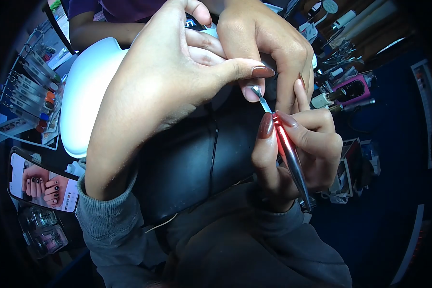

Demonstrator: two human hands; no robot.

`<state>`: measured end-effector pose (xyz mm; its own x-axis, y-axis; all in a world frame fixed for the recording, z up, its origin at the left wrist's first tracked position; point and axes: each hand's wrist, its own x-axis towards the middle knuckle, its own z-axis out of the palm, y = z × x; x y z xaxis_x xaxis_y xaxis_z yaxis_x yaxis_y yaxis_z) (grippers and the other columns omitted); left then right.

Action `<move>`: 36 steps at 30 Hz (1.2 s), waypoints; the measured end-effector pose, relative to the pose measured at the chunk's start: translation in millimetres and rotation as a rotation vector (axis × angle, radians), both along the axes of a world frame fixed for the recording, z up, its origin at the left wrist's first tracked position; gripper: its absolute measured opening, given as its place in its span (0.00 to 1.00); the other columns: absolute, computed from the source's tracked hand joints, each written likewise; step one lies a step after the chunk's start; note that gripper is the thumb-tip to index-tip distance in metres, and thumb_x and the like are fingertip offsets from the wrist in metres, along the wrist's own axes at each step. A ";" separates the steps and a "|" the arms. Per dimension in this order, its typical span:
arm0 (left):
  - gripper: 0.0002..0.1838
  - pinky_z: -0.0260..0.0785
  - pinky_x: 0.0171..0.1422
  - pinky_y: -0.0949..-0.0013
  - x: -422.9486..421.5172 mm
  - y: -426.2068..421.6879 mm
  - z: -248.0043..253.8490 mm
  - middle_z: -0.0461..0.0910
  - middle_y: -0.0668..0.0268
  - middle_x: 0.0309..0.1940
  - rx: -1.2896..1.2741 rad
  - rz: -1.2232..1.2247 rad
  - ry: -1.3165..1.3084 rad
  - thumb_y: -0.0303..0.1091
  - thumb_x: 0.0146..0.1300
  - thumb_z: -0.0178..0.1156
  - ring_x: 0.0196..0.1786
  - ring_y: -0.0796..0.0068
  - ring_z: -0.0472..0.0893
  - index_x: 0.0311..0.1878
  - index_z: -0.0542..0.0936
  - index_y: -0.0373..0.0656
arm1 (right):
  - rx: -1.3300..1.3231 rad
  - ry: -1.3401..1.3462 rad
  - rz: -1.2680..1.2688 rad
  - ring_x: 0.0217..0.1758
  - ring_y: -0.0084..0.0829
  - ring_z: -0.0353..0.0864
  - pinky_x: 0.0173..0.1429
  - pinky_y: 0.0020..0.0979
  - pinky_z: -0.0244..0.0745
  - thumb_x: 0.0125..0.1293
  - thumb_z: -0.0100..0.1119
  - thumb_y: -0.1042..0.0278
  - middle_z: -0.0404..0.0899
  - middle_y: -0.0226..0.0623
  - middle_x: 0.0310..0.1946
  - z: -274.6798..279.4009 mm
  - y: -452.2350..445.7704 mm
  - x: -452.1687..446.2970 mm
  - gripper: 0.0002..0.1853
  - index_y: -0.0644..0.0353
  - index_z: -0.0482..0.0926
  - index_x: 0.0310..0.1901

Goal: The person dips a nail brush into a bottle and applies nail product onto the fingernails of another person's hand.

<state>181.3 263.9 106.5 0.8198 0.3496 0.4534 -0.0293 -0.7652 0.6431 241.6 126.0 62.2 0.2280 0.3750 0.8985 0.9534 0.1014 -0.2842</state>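
Note:
My right hand (pixel 300 144), with long brown nails, holds a red and dark metal tool (pixel 289 156) like a pen. The tool's flat silver tip (pixel 258 91) touches the thumbnail of another person's hand (pixel 269 36). From the left, my left hand (pixel 177 72) reaches across and is closed around that person's fingers, its brown-nailed thumb lying just above the tip. The other person's hand is bent downward between my two hands. Both my wrists come out of grey ribbed sleeves.
A white rounded lamp (pixel 89 96) stands left of my left hand. Beyond it are a wire rack (pixel 31 91) of bottles and a phone (pixel 43 182) showing painted nails. At the right are a pink device (pixel 353 90), brushes and small bottles. The other person's arm (pixel 103 31) rests behind.

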 end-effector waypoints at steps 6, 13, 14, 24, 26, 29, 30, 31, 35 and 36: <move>0.26 0.65 0.31 0.80 12.7 16.4 -20.5 0.71 0.64 0.26 -0.277 -0.292 -0.187 0.39 0.46 0.63 0.29 0.79 0.73 0.38 0.61 0.31 | -0.019 -0.002 -0.001 0.21 0.22 0.64 0.53 0.53 0.58 0.42 0.51 0.81 0.65 0.37 0.17 0.2 -2.5 1.3 0.09 0.65 0.64 0.27; 0.25 0.64 0.29 0.81 1.4 -6.1 1.5 0.71 0.65 0.24 -0.080 -0.047 -0.091 0.37 0.46 0.63 0.28 0.82 0.73 0.37 0.61 0.32 | 0.013 -0.003 -0.008 0.21 0.23 0.65 0.53 0.54 0.58 0.43 0.51 0.79 0.65 0.37 0.17 -2.2 -1.1 2.1 0.08 0.64 0.63 0.26; 0.25 0.64 0.28 0.81 0.0 -5.5 3.2 0.71 0.65 0.23 -0.015 -0.037 -0.081 0.37 0.46 0.63 0.27 0.82 0.73 0.37 0.61 0.32 | 0.019 -0.003 -0.005 0.21 0.23 0.65 0.53 0.54 0.58 0.42 0.51 0.78 0.65 0.37 0.17 -2.0 -0.8 2.3 0.08 0.63 0.63 0.26; 0.25 0.64 0.29 0.81 7.6 -6.7 -2.0 0.72 0.64 0.25 -0.204 -0.170 -0.049 0.39 0.49 0.60 0.27 0.80 0.74 0.39 0.60 0.30 | -0.003 0.004 -0.001 0.22 0.22 0.69 0.53 0.55 0.57 0.46 0.56 0.73 0.68 0.38 0.17 -1.0 -3.5 4.0 0.10 0.62 0.64 0.27; 0.25 0.64 0.29 0.80 4.6 1.4 1.0 0.72 0.64 0.25 -0.122 -0.203 -0.022 0.38 0.50 0.60 0.28 0.80 0.74 0.39 0.60 0.29 | 0.014 0.036 0.057 0.23 0.22 0.71 0.53 0.55 0.56 0.46 0.58 0.69 0.68 0.38 0.18 -2.2 -5.2 6.7 0.12 0.62 0.64 0.27; 0.25 0.64 0.29 0.80 5.5 0.6 0.4 0.73 0.64 0.25 -0.043 -0.199 -0.013 0.37 0.50 0.59 0.28 0.80 0.74 0.40 0.59 0.28 | 0.053 0.113 0.156 0.24 0.24 0.73 0.54 0.56 0.55 0.47 0.61 0.63 0.69 0.39 0.19 -2.6 -7.0 7.2 0.16 0.62 0.64 0.29; 0.26 0.64 0.29 0.80 6.3 -1.5 -0.2 0.73 0.64 0.25 -0.047 -0.163 -0.029 0.37 0.50 0.59 0.27 0.80 0.74 0.40 0.59 0.28 | 0.076 0.160 0.196 0.25 0.24 0.74 0.54 0.56 0.54 0.46 0.62 0.61 0.70 0.39 0.20 -2.6 -7.7 7.2 0.18 0.62 0.64 0.30; 0.26 0.64 0.29 0.80 5.1 -3.9 0.4 0.73 0.64 0.25 -0.047 -0.163 -0.029 0.37 0.50 0.59 0.27 0.80 0.74 0.40 0.59 0.28 | 0.068 0.119 0.216 0.24 0.24 0.72 0.55 0.56 0.53 0.48 0.60 0.67 0.69 0.39 0.20 -1.9 -7.7 10.5 0.15 0.62 0.63 0.30; 0.27 0.64 0.26 0.82 -1.7 -0.5 7.1 0.74 0.66 0.23 0.057 -0.096 0.022 0.39 0.49 0.60 0.24 0.81 0.74 0.39 0.59 0.26 | 0.082 0.098 0.075 0.23 0.21 0.67 0.56 0.54 0.54 0.45 0.52 0.76 0.67 0.37 0.19 -3.3 -0.3 1.6 0.10 0.61 0.63 0.30; 0.28 0.64 0.25 0.82 -3.0 4.4 7.8 0.74 0.66 0.22 0.179 -0.157 0.040 0.40 0.49 0.60 0.23 0.82 0.74 0.39 0.59 0.26 | 0.084 0.097 0.074 0.23 0.21 0.67 0.56 0.54 0.54 0.45 0.52 0.76 0.67 0.37 0.19 -2.7 -0.6 1.7 0.10 0.61 0.63 0.30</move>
